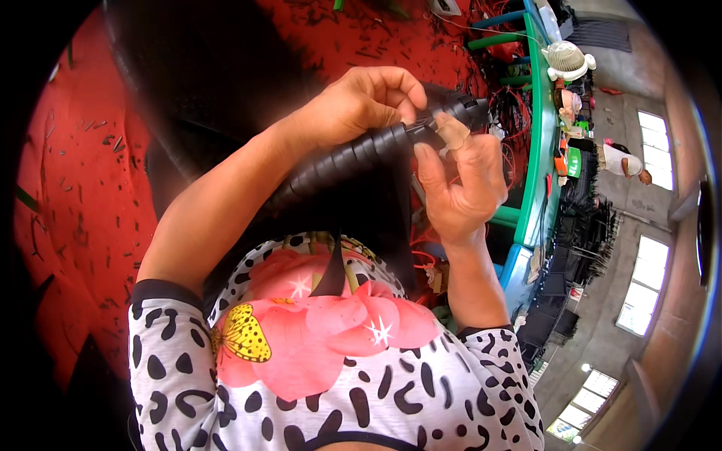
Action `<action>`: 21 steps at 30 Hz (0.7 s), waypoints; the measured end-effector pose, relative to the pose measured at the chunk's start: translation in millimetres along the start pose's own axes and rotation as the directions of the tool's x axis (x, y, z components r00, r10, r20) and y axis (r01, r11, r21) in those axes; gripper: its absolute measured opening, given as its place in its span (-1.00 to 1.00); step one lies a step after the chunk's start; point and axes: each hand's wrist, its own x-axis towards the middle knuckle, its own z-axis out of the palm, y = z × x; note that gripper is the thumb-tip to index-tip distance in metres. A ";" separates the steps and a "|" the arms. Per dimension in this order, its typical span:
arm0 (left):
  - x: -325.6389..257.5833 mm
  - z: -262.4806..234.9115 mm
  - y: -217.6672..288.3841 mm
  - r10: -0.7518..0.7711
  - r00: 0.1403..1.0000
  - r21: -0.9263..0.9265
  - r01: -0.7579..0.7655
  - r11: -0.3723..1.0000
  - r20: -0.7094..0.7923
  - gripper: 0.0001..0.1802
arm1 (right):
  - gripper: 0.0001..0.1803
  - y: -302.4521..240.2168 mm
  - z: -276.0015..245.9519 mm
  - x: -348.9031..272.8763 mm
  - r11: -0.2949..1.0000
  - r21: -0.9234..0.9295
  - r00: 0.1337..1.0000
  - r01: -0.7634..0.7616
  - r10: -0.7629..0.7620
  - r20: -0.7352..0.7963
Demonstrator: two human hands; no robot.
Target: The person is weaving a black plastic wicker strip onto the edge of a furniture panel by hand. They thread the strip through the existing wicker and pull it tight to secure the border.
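A: Landmark: the black ribbed tube (350,160). Position?
B: In front of the patterned shirt (331,334), slanting upward to its right end, where both hands are.

A: Left hand (359,105)?
B: On the tube's upper side near that end. Fingers curled, thumb and fingertip close together at the tube. Cannot tell whether they pinch anything.

A: Right hand (466,180)?
B: Just below the tube's right end, thumb and forefinger spread, tips near its dark parts. Tan wrap (454,135) on the forefinger. Firmness of hold: cannot tell.

A: Surroundings?
B: Red surface (83,177) left of the tube, strewn with dark scraps (89,124). Green-edged table (538,150) right of the tube; farther right, a person (618,161) in a light top.
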 end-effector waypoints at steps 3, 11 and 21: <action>-2.2 0.8 3.8 -0.002 1.000 0.036 0.002 0.999 -0.012 -0.79 | -0.58 -0.1 -2.0 -0.5 0.999 0.044 1.000 -0.004 0.004 0.001; -3.4 -1.3 6.2 -0.056 0.998 -0.036 0.057 0.998 0.008 -0.85 | -0.72 4.1 -7.1 13.1 0.992 0.067 0.994 0.105 -0.108 0.036; -3.5 1.4 6.3 -0.060 0.998 -0.075 0.061 0.995 0.018 -0.84 | -0.70 -12.2 -26.9 45.6 0.958 -0.145 0.924 0.248 -0.189 0.332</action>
